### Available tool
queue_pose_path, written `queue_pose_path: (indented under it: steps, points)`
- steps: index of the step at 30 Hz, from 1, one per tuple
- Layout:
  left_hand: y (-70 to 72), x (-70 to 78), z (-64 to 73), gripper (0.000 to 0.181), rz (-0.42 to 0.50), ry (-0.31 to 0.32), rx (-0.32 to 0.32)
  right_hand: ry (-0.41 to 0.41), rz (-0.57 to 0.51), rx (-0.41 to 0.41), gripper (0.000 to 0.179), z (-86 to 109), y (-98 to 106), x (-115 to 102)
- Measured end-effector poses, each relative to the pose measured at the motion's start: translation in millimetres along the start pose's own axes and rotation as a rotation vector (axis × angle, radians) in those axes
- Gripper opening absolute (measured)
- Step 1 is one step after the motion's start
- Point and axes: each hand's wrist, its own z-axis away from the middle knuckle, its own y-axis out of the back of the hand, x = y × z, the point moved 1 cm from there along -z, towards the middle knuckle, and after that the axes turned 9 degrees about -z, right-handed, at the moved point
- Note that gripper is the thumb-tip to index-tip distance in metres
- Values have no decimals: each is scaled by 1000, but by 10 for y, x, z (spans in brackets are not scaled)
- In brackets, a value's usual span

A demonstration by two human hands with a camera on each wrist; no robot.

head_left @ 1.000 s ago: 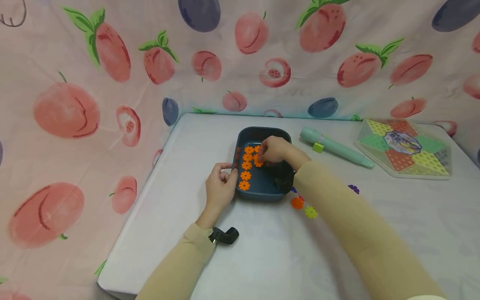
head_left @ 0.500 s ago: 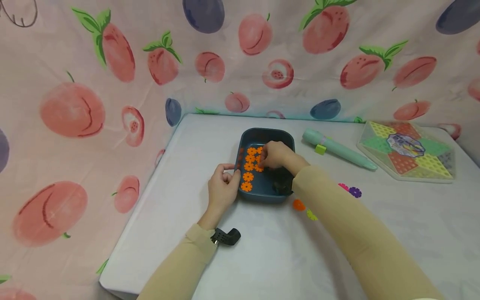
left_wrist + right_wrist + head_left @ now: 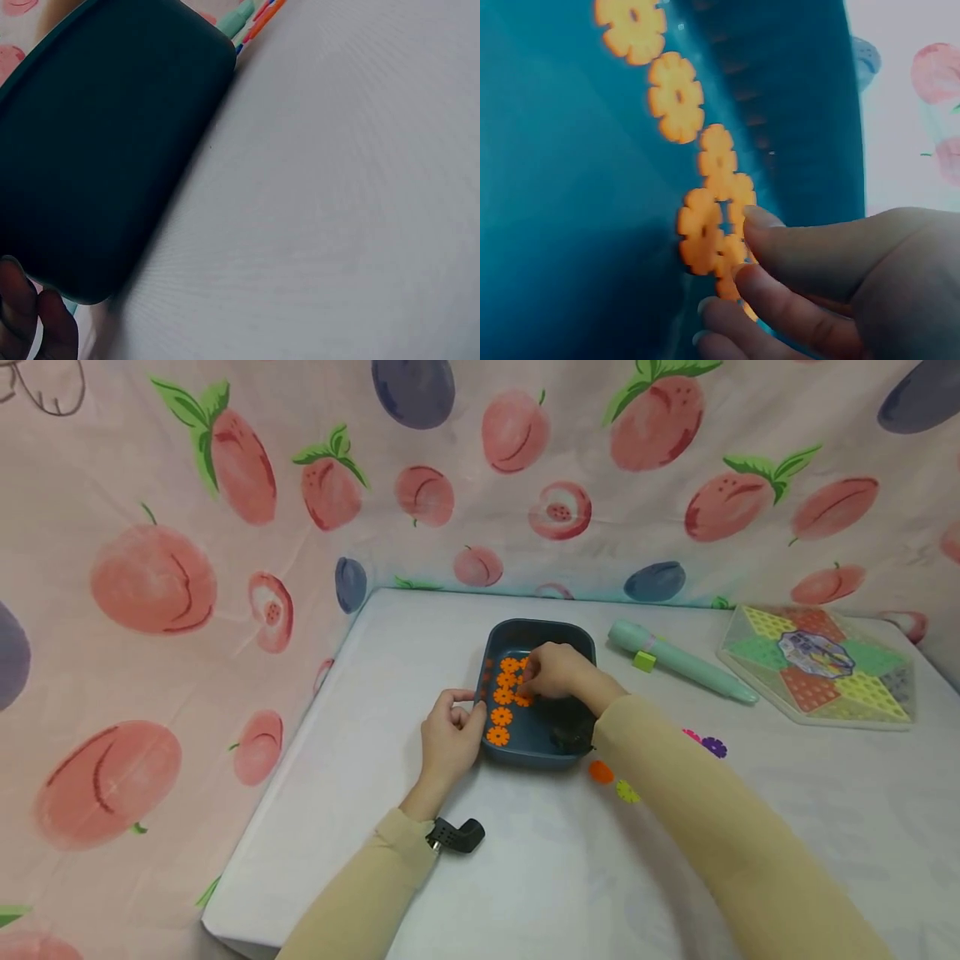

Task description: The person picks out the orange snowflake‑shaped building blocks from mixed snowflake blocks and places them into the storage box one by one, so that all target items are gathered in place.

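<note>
A dark blue tray (image 3: 534,758) sits on the white table with orange flower-shaped discs (image 3: 501,716) laid flat in a row along its left side. Inside it, my right hand (image 3: 562,670) pinches one orange disc between thumb and index finger, against a second row of discs. The right wrist view shows the thumb (image 3: 810,251) and fingers at the cluster of discs, partly covering them. My left hand (image 3: 450,735) holds the tray's left wall, thumb at the rim. Its fingertips (image 3: 56,322) touch the tray's outside in the left wrist view.
Loose orange (image 3: 601,772), yellow (image 3: 627,792) and purple (image 3: 714,747) discs lie right of the tray, partly around my right sleeve. Behind are a pale green tube (image 3: 686,668), a small green block (image 3: 643,661) and a clear patterned case (image 3: 817,664).
The head view has shifted slightly. My right hand has moved a little toward the tray's near end, and its sleeve now uncovers a pink disc. My left hand stays on the tray.
</note>
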Motion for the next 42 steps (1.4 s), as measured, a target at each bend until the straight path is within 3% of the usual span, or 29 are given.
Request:
queue_pose_path:
  steps: [7, 14, 20, 29, 35, 42]
  points:
    - [-27, 1, 19, 22, -7, 3, 5, 113, -90, 25, 21, 137, 160, 79]
    - [-49, 18, 35, 22, 11, 19, -2, 157, -257, 223, 26, 462, 373, 364]
    - [-56, 5, 43, 22, 9, 21, 4, 114, -323, 353, 35, 876, 426, 790]
    - [-36, 1, -11, 22, 3, 1, 15, 47, -299, 228, 28, 1422, 298, 1337]
    - [-8, 22, -26, 22, -1, 8, 22, 86, -235, 147, 17, 1568, 230, 1441]
    - [-8, 9, -1, 22, -4, 29, 14, 142, -180, 91, 33, 1632, 99, 1450]
